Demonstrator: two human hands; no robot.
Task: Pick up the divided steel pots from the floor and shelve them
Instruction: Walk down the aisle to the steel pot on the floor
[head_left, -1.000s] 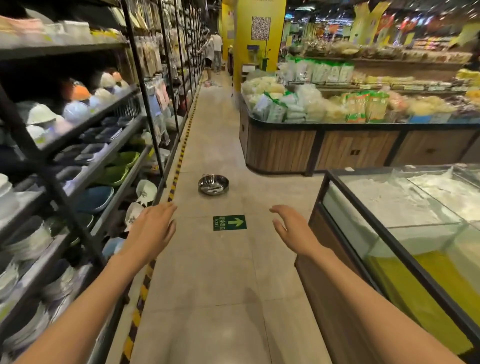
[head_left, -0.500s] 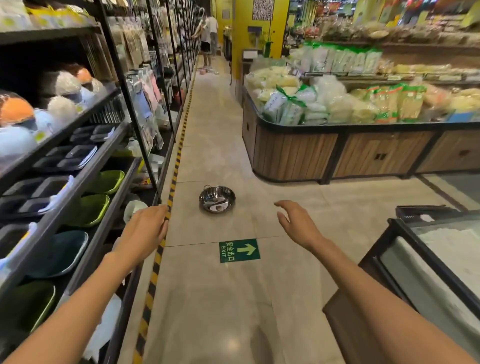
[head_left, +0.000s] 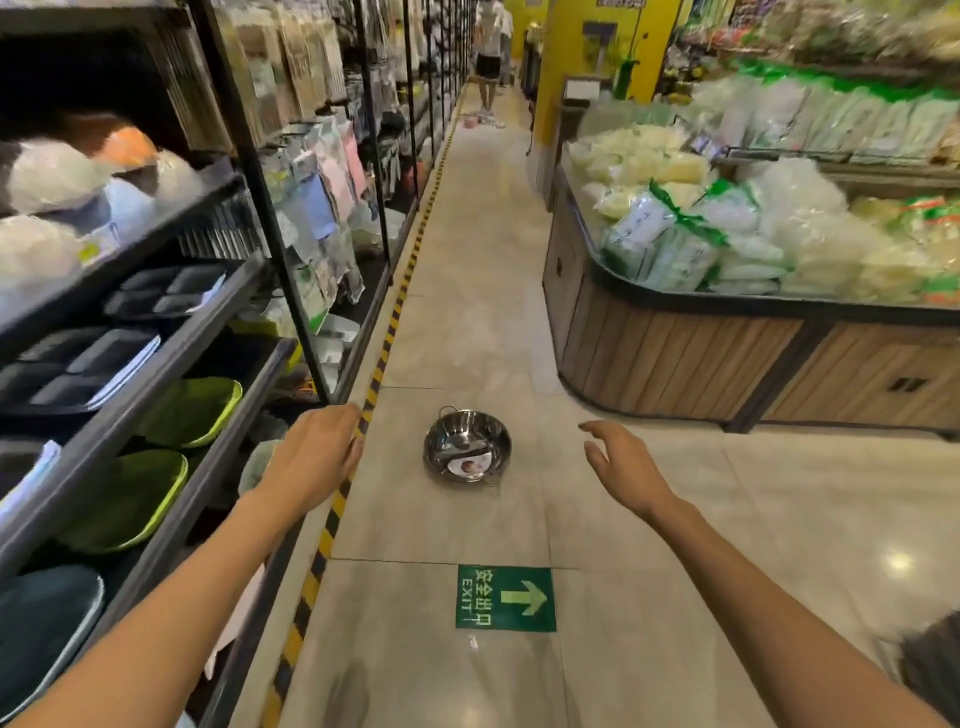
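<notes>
A shiny steel pot (head_left: 466, 447) with small side handles and a paper label inside sits on the tiled aisle floor ahead of me. My left hand (head_left: 317, 452) is stretched forward to the left of the pot, fingers loosely curled, empty. To the right of the pot my right hand (head_left: 621, 465) is also held out, fingers spread and empty. Neither hand touches the pot. A black metal shelf rack (head_left: 171, 358) runs along the left side of the aisle.
The rack holds green dishes (head_left: 189, 410), black trays (head_left: 78, 364) and hanging packets. A wooden display counter (head_left: 675, 358) with bagged goods stands on the right. A green exit sign (head_left: 505, 597) is stuck to the floor. A person (head_left: 488, 52) stands far down the aisle.
I have moved forward along the aisle, so the pot is closer and larger. The glass bin on the right has dropped out of view. Both hands stay out in front, empty.
</notes>
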